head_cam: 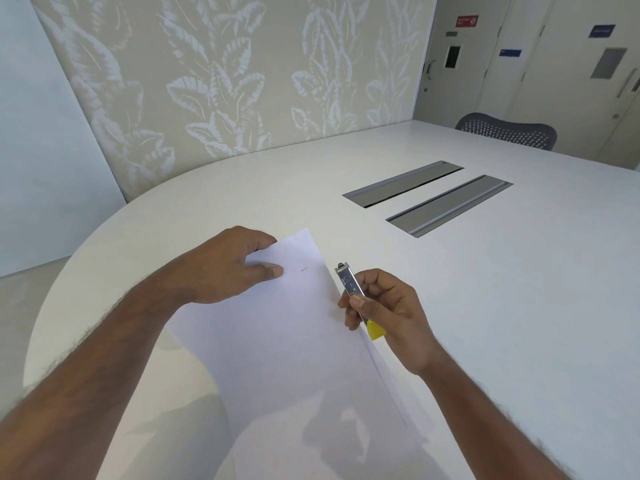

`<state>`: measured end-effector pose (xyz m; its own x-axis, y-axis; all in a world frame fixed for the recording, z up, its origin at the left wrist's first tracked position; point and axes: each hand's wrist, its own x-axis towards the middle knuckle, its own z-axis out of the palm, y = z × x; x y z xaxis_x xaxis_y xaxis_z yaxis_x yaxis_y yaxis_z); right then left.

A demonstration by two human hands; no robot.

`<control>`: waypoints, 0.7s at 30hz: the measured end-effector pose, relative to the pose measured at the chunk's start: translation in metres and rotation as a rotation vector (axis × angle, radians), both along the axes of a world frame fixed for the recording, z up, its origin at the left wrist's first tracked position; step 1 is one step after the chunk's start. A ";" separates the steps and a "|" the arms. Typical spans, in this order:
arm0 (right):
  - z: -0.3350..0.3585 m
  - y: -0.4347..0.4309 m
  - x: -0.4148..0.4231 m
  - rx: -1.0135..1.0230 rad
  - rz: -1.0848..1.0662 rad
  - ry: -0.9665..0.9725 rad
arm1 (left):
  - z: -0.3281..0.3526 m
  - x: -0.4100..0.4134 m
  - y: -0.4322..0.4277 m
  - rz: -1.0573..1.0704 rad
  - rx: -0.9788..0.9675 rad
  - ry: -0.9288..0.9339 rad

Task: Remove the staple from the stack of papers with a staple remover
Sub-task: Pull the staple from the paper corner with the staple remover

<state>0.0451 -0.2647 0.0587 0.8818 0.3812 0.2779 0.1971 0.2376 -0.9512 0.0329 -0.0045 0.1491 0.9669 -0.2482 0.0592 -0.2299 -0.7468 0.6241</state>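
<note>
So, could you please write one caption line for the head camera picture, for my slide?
Left hand pins the papers on a white table; right hand holds the staple remover beside the staple.

We see matt white paper (pixel 294 341) on a smooth, faintly sheeny white table (pixel 485 306); our remover (pixel 351 284) is shiny metal with a glossy yellow plastic end.

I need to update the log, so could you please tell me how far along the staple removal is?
Done: the left hand pins the white stack of papers flat on the white table, and the right hand holds the metal, yellow-handled staple remover. In hand: its tip hovers beside the paper's edge. Left: the small dark staple looks still in place, so removal has not started.
</note>
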 end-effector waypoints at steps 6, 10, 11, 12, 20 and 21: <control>0.017 0.006 -0.023 -0.016 -0.014 -0.045 | 0.019 -0.014 -0.001 0.009 -0.034 -0.027; 0.030 0.012 -0.038 -0.084 -0.044 -0.063 | 0.032 -0.029 -0.004 -0.004 -0.118 -0.037; 0.033 0.013 -0.041 -0.082 -0.040 -0.055 | 0.034 -0.032 -0.006 -0.016 -0.146 -0.033; 0.035 0.014 -0.044 -0.070 -0.033 -0.045 | 0.037 -0.036 -0.007 -0.023 -0.171 -0.029; 0.053 0.015 -0.064 0.003 0.008 -0.015 | 0.053 -0.058 -0.015 -0.063 -0.304 0.011; 0.054 0.013 -0.066 0.009 0.012 -0.017 | 0.054 -0.061 -0.016 -0.067 -0.322 0.015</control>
<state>-0.0210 -0.2513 0.1128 0.8722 0.3892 0.2962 0.2103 0.2485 -0.9455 -0.0277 -0.0201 0.2035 0.9505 -0.2819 0.1304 -0.2603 -0.4940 0.8295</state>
